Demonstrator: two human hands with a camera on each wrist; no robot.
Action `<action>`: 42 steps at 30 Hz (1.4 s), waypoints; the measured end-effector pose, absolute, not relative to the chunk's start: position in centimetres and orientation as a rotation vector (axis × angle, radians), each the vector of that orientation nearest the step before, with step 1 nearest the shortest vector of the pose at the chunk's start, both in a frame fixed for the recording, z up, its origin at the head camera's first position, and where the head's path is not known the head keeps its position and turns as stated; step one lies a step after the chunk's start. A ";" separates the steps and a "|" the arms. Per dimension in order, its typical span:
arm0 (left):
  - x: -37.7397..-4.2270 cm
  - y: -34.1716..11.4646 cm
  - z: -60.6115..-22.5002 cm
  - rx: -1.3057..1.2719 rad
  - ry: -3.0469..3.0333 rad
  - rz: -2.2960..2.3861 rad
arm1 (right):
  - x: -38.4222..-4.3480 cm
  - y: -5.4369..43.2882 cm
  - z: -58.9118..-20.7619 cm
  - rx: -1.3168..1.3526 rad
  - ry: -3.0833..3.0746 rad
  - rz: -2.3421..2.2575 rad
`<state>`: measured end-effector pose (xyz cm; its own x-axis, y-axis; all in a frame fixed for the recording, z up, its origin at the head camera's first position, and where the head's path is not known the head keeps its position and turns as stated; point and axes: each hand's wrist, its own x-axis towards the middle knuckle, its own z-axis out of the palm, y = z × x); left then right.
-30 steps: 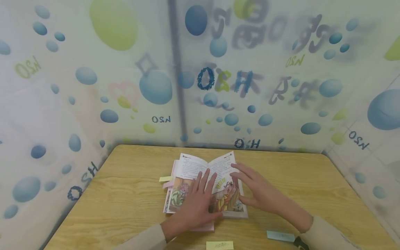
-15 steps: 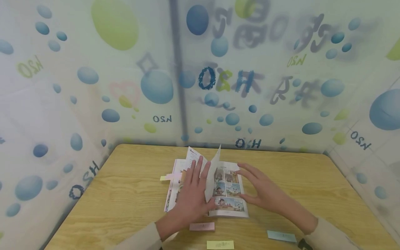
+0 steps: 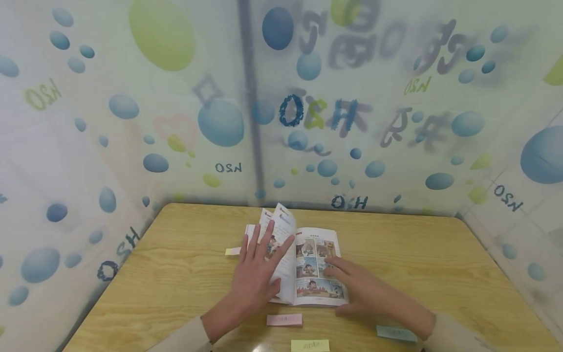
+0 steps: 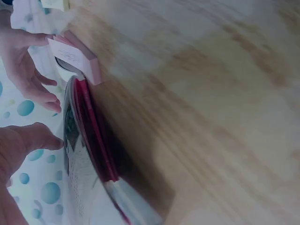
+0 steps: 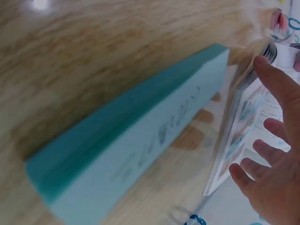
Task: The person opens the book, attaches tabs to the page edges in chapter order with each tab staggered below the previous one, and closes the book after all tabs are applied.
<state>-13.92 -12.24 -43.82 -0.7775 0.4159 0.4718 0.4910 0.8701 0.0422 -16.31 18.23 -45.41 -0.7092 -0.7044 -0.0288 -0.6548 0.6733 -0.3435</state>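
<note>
An open book (image 3: 318, 283) lies on the wooden table, its right page printed with comic panels. Across the left pages my left hand (image 3: 250, 278) rests with spread, straight fingers. Two lifted leaves (image 3: 286, 220) stick up past its fingertips at the top. Over the lower right edge of the comic page is my right hand (image 3: 365, 293), fingers loosely bent and holding nothing. In the right wrist view its fingers spread beside the book's edge (image 5: 229, 145). The left wrist view shows the left thumb (image 4: 40, 137) at the edge of the pages.
Small yellow and pink tabs (image 3: 232, 251) poke out from the book's left side. In front lie a pink note pad (image 3: 284, 320), a yellow note pad (image 3: 310, 345) and a blue note pad (image 3: 393, 333) near the right wrist. A bubble-patterned curtain (image 3: 378, 146) stands behind the table.
Leaves have turned from right to left, uncovering the comic page. My left hand has shifted left with them. The right hand has moved slightly down and inward over the page.
</note>
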 end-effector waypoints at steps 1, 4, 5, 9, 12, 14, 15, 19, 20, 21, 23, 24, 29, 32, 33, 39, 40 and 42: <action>-13.9 -12.4 -44.0 -0.669 -2.600 -0.207 | -16.3 18.2 -45.5 -1.131 2.716 -0.468; -13.8 -12.6 -44.5 -0.715 -2.679 -0.155 | -16.3 18.1 -45.7 -1.153 2.703 -0.473; -13.8 -12.7 -44.7 -0.752 -2.714 -0.145 | -16.4 18.1 -45.7 -1.158 2.701 -0.473; -13.4 -13.1 -45.2 -0.929 -2.891 -0.156 | -16.5 18.0 -45.6 -1.176 2.694 -0.477; -13.1 -13.5 -45.5 -1.005 -2.989 -0.215 | -16.4 17.9 -45.4 -1.174 2.670 -0.486; -13.0 -13.7 -45.6 -1.013 -3.033 -0.256 | -16.5 17.9 -45.3 -1.166 2.645 -0.493; -13.0 -13.8 -45.7 -1.015 -3.045 -0.264 | -16.5 17.9 -45.2 -1.160 2.633 -0.496; -13.1 -14.1 -45.7 -1.024 -3.076 -0.284 | -16.7 18.1 -45.1 -1.141 2.595 -0.512; -13.1 -14.1 -45.7 -1.028 -3.076 -0.291 | -16.7 18.2 -45.1 -1.146 2.589 -0.517; -13.2 -14.1 -45.7 -1.029 -3.075 -0.297 | -16.8 18.2 -45.1 -1.157 2.586 -0.518; -13.1 -14.0 -45.7 -1.027 -3.070 -0.306 | -17.0 18.2 -45.2 -1.199 2.580 -0.527; -13.1 -14.0 -45.7 -1.025 -3.066 -0.313 | -17.0 18.3 -45.2 -1.221 2.579 -0.527; -12.9 -14.0 -45.9 -1.008 -3.058 -0.333 | -17.1 18.3 -45.1 -1.245 2.571 -0.523; -12.8 -13.9 -46.0 -1.006 -3.048 -0.332 | -17.2 18.3 -44.9 -1.251 2.564 -0.506; -12.8 -13.9 -46.0 -1.006 -3.043 -0.330 | -17.2 18.3 -44.9 -1.267 2.564 -0.500; -12.9 -13.9 -46.0 -1.014 -3.014 -0.368 | -17.4 18.4 -44.5 -1.388 2.551 -0.511; -12.9 -13.8 -45.9 -1.016 -3.010 -0.385 | -17.4 18.4 -44.4 -1.407 2.549 -0.521; -13.0 -13.6 -45.8 -1.017 -3.011 -0.424 | -17.5 18.5 -44.2 -1.453 2.560 -0.527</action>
<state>-12.97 -13.62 -45.82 -0.7968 0.6038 0.0232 0.5868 0.7640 0.2684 -17.50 18.47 -44.24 -0.5194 -0.8535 0.0412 -0.8005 0.4691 -0.3731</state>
